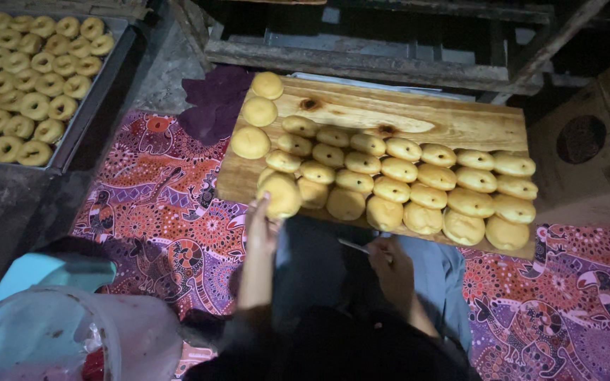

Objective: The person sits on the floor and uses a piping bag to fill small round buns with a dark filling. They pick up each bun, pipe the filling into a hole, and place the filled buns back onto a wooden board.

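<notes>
- The left hand, low in the frame's centre, grips a round dough ball with fingers curled under it, at the near edge of the board.
- The right hand, lower centre-right, is closed around a thin stick.
- Rows of dough balls fill the board's middle and right.
- A patterned cloth covers the floor beneath.
- A tray of ring-shaped dough sits upper left.
- A plastic container stands lower left.
</notes>
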